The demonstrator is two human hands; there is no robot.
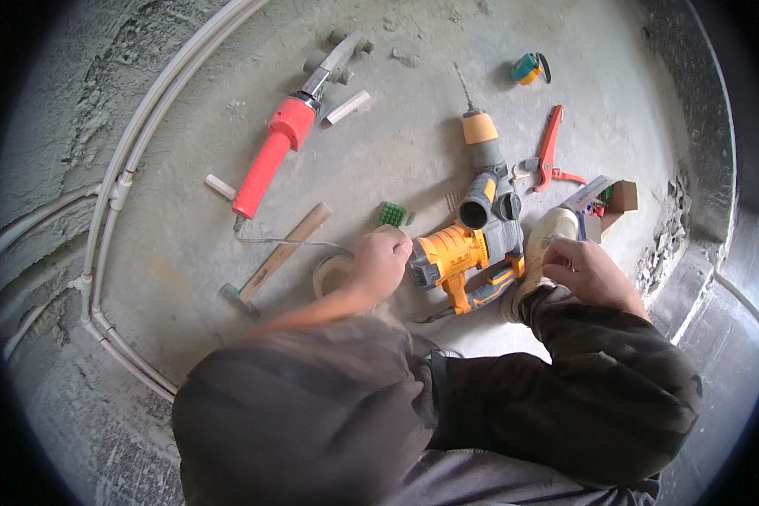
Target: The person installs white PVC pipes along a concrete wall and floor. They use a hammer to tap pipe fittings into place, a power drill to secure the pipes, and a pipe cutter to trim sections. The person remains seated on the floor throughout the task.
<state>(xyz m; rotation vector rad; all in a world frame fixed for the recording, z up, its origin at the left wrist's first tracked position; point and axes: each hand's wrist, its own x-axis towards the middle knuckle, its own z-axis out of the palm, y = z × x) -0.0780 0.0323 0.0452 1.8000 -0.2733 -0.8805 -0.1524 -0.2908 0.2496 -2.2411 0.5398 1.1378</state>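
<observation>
My left hand (383,260) is closed in a fist above my left shoe, beside the back end of a yellow and grey rotary hammer drill (454,253). What it holds, if anything, is hidden. Just beyond its knuckles lies a green block of small plugs (392,214). The drill rests on the floor, its long bit pointing away from me. Over my right shoe (553,229), my right hand (589,268) hangs with curled fingers, near a small open cardboard box (620,201) of small parts. I cannot make out anything between those fingers.
At the left lie a red pipe welding tool (270,160) with a cord, a wooden-handled hammer (282,253) and short white pipe pieces (347,107). Farther right are red pipe cutters (550,152) and a tape measure (530,69). White pipes (118,190) run along the left wall.
</observation>
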